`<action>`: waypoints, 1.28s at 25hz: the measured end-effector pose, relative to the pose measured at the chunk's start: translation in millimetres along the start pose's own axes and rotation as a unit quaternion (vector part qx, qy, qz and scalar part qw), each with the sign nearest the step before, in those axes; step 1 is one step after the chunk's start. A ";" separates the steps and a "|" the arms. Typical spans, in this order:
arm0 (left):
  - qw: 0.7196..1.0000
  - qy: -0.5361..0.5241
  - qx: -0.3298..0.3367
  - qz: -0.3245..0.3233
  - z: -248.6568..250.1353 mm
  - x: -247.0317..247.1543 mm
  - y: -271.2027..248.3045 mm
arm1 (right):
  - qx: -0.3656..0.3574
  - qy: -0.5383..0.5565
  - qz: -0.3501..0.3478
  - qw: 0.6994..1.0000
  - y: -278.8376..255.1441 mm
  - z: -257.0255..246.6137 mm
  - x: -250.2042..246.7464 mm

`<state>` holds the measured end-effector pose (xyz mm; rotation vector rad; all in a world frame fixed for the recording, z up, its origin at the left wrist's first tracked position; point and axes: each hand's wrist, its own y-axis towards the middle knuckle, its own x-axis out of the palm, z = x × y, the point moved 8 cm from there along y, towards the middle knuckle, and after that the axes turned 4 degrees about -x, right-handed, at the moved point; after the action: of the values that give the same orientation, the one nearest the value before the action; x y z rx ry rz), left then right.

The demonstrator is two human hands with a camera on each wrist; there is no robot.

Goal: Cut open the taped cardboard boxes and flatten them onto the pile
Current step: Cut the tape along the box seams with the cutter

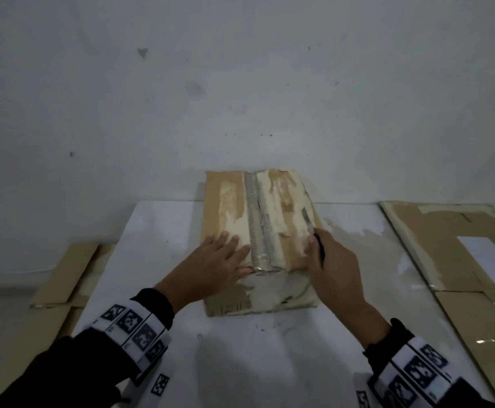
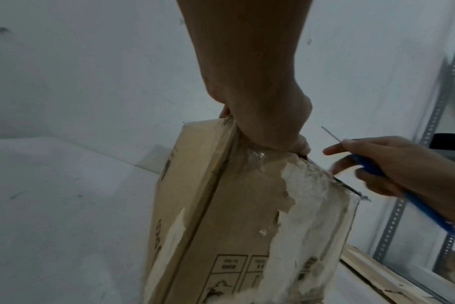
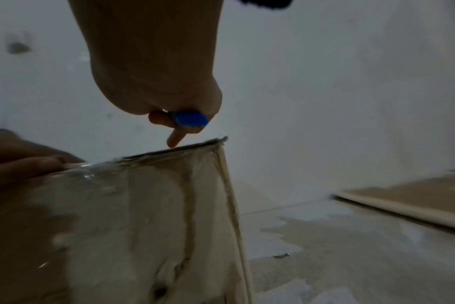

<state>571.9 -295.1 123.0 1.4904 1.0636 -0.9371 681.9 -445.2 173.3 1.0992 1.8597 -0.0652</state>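
white wall (image 1: pixel 240 69) fills the upper half of the head view, scuffed with small dark marks. below it a white table (image 1: pixel 240 348), its surface stained and peeling to the right of centre. flattened cardboard pile (image 1: pixel 452 245) lies at the table's right side, sheets overlapping, one carrying a white label; more flat cardboard (image 1: pixel 63 275) lies off the left edge, lower down. a grey perforated metal rack upright (image 2: pixel 434 115) shows at right in the left wrist view. cardboard box (image 1: pixel 255 231) stands on the table at centre, far end against the wall, top face worn pale where the outer paper is torn away. a strip of clear tape (image 1: pixel 258 219) runs lengthwise along the top seam and folds over the near edge; a dark slit shows in the seam partway along. left hand (image 1: pixel 213 263) lies flat on the box top, left of the tape, fingers straight and slightly spread, pressing down; thumb at the near top edge. right hand (image 1: pixel 337 269) sits at the box's right near corner, fingers curled round a blue-handled knife (image 1: pixel 314 234); in the right wrist view one finger points down and touches the box's top edge. the thin blade points away from the person, over the right side of the box top; whether its tip touches the cardboard cannot be told.
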 end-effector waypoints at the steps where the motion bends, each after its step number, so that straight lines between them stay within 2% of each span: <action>1: 1.000 0.011 -0.003 0.002 1.3 1.1 0.8 | -0.033 -0.006 -0.047 0.998 -12.7 -9.2 6.6; 3: 1.000 0.020 -0.017 0.007 4.8 -2.1 4.3 | -0.070 -0.037 -0.192 0.978 -44.9 -22.2 32.9; 4: 0.999 0.024 -0.019 0.012 6.4 -4.2 7.3 | -0.073 -0.057 -0.238 0.967 -57.0 -22.5 43.5; 5: 0.999 0.031 -0.019 0.021 7.8 -5.5 9.5 | -0.073 -0.068 -0.254 0.962 -62.6 -20.5 49.8; 10: 0.998 0.047 -0.027 0.027 8.8 2.1 14.1 | -0.075 -0.058 -0.254 0.962 -61.2 -15.2 50.7; 14: 0.998 0.037 -0.028 0.033 12.2 5.8 12.2 | -0.049 -0.059 -0.258 0.963 -60.4 -15.6 50.7; 19: 0.997 0.036 -0.026 0.060 16.0 2.6 12.9 | -0.026 -0.088 -0.219 0.972 -56.3 -20.8 51.3; 28: 0.998 0.005 -0.026 0.052 16.2 6.9 10.7 | 0.011 -0.108 -0.179 0.978 -59.2 -21.1 44.2; 32: 0.994 -0.038 -0.052 0.093 2.6 -7.3 11.1 | 0.036 -0.099 -0.160 0.981 -52.9 -12.2 45.9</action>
<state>580.2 -299.6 132.8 1.4292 0.8893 -0.7881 629.0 -440.9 126.0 0.7992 1.8466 -0.4165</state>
